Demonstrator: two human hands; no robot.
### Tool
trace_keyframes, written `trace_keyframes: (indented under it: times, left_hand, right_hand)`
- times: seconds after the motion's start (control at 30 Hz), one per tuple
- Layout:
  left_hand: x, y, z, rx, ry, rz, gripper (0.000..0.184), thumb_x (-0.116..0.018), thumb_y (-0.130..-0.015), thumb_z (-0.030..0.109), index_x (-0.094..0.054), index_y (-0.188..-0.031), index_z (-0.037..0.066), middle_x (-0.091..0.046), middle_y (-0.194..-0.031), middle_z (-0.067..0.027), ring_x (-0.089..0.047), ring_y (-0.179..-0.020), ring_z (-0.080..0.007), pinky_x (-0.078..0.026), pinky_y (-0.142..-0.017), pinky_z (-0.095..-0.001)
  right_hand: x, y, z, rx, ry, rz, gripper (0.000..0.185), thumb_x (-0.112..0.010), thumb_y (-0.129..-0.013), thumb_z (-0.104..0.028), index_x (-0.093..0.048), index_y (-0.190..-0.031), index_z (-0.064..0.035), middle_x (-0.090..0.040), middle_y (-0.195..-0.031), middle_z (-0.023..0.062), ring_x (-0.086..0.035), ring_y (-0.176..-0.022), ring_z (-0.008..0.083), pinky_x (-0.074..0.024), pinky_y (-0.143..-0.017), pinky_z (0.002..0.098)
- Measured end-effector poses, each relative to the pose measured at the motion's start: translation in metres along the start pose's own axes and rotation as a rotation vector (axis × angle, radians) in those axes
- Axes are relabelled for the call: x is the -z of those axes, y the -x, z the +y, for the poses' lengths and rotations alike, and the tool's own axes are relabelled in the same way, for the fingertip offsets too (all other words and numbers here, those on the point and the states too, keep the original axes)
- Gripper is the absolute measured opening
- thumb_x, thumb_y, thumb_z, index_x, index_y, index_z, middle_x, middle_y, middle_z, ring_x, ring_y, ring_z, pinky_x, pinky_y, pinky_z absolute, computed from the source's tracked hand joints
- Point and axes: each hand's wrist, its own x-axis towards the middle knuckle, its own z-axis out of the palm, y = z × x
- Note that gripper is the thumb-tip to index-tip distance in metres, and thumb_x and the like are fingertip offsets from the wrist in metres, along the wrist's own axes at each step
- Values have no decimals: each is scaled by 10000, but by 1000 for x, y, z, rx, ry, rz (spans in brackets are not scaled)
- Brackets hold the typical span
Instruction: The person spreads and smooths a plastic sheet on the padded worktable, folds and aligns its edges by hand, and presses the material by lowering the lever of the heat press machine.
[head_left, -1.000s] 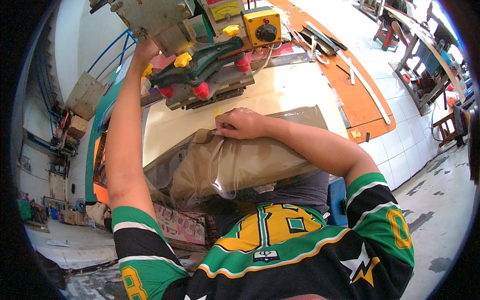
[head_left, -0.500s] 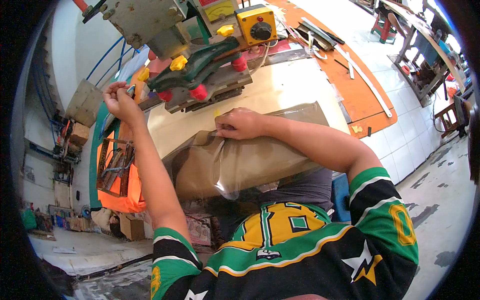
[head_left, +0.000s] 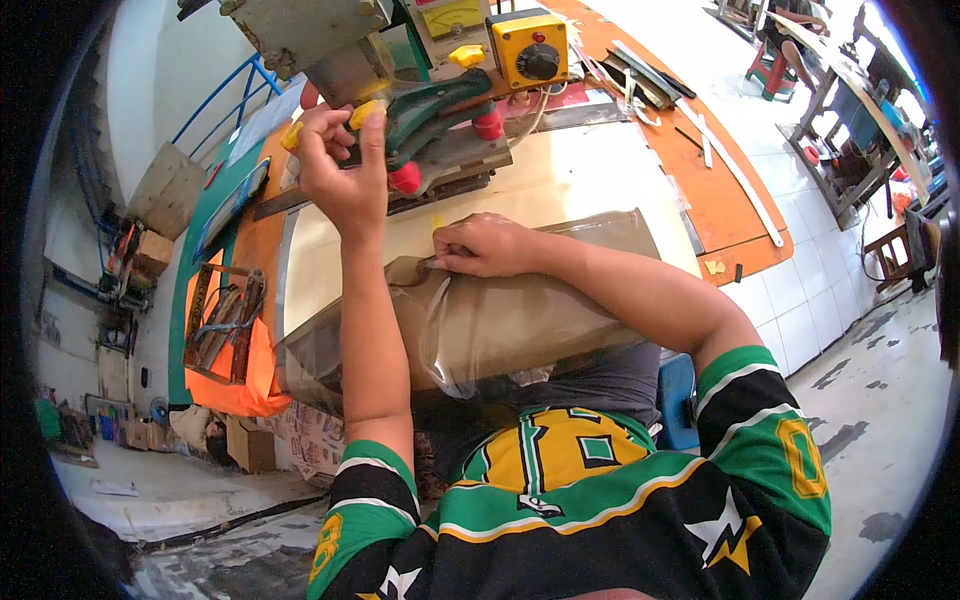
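Observation:
Clear brownish plastic sheet (head_left: pixel 540 325) lies over the near edge of the pale work board (head_left: pixel 570 165) and hangs toward the lap. My right hand (head_left: pixel 483 244) is closed on a gathered edge of this sheet. Up at the machine's green clamp arm (head_left: pixel 430 110), my left hand (head_left: pixel 345 165) has its fingers curled around a yellow knob (head_left: pixel 366 114). Another yellow knob (head_left: pixel 292 136) shows beside its fingertips. Below the green arm, a metal bar (head_left: pixel 460 165) with red knobs (head_left: pixel 404 178) stands just above the board.
A yellow control box (head_left: pixel 528 50) with a black dial is mounted on the machine. Strips and scraps (head_left: pixel 650 80) lie on the orange table (head_left: pixel 730 210). At the left are a rusty metal frame (head_left: pixel 225 325) and orange material (head_left: pixel 265 375). A seated person is at the far right.
My left hand came back from beside the machine, then moved right and up to the yellow knob. My right hand stays on the sheet at nearly the same spot.

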Motion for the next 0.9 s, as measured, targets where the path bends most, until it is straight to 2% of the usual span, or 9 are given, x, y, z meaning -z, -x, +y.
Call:
trace_keyframes:
  times: [0.13, 0.4, 0.47, 0.57, 0.67, 0.7, 0.77, 0.83, 0.9]
  left_hand:
    - [-9, 7, 3, -60, -35, -11, 480, -895, -852, 339, -617, -1115, 50, -654, -1023, -44, -543, -801, -129, -476, -736, -282]
    - [-7, 5, -1, 42, -19, 49, 441, -882, -870, 342, -617, -1071, 53, -697, -1092, -75, -536, -817, -129, -475, -763, -287]
    - [-4, 6, -2, 180, 31, -14, 359, -847, -914, 294, -629, -1036, 36, -712, -1113, -87, -578, -884, -126, -495, -821, -288]
    - [-7, 7, -1, 221, 321, -1, 265, -791, -966, 228, -648, -1033, 15, -715, -1138, -91, -619, -992, -134, -504, -920, -295]
    - [0, 4, -12, 213, 389, -80, 207, -744, -997, 182, -666, -1073, 6, -713, -1157, -100, -633, -1085, -151, -486, -1009, -308]
    - [2, 3, -17, 214, 390, -80, 207, -744, -997, 182, -666, -1073, 6, -713, -1157, -100, -633, -1085, -151, -486, -1009, -308]
    - [3, 0, -21, 188, 413, -92, 178, -723, -1019, 186, -676, -1075, 24, -700, -1013, -20, -626, -910, -71, -498, -822, -229]
    - [2, 1, -20, 179, 436, -82, 166, -714, -1025, 183, -671, -1054, 25, -695, -997, -15, -616, -893, -66, -494, -815, -228]
    - [3, 1, -21, 169, 459, -73, 158, -705, -1031, 179, -666, -1033, 26, -691, -981, -9, -606, -876, -61, -491, -809, -227]
  right_hand:
    - [1, -2, 0, -17, -16, -42, 265, -658, -989, -331, -614, -987, -69, -698, -848, 171, -689, -852, 414, -517, -761, 534]
    - [-1, -2, 0, -27, -12, -29, 264, -657, -991, -333, -616, -978, -72, -706, -849, 166, -696, -853, 406, -522, -759, 523]
    - [-1, -2, 0, -32, -11, -27, 263, -656, -992, -335, -617, -977, -75, -707, -851, 166, -697, -856, 404, -521, -760, 522]
    - [1, -1, -2, -37, -15, -40, 262, -652, -994, -339, -618, -983, -79, -708, -854, 165, -697, -860, 405, -520, -762, 522]
    - [2, -1, -2, -46, -9, -41, 267, -652, -995, -345, -620, -982, -81, -709, -857, 166, -697, -861, 405, -520, -761, 523]
    - [2, -1, -2, -41, -13, -41, 269, -650, -997, -347, -618, -983, -80, -709, -857, 166, -697, -862, 405, -518, -763, 526]
    - [0, -1, -1, -38, -17, -40, 271, -647, -999, -349, -617, -984, -79, -708, -857, 166, -696, -862, 405, -517, -766, 528]
    - [-4, -1, 3, 21, 17, 22, 219, -679, -982, -286, -639, -984, -71, -700, -809, 136, -702, -782, 350, -522, -704, 467]
    - [-3, -1, 3, 16, 12, 16, 220, -680, -981, -287, -639, -984, -71, -699, -809, 136, -701, -785, 351, -523, -706, 467]
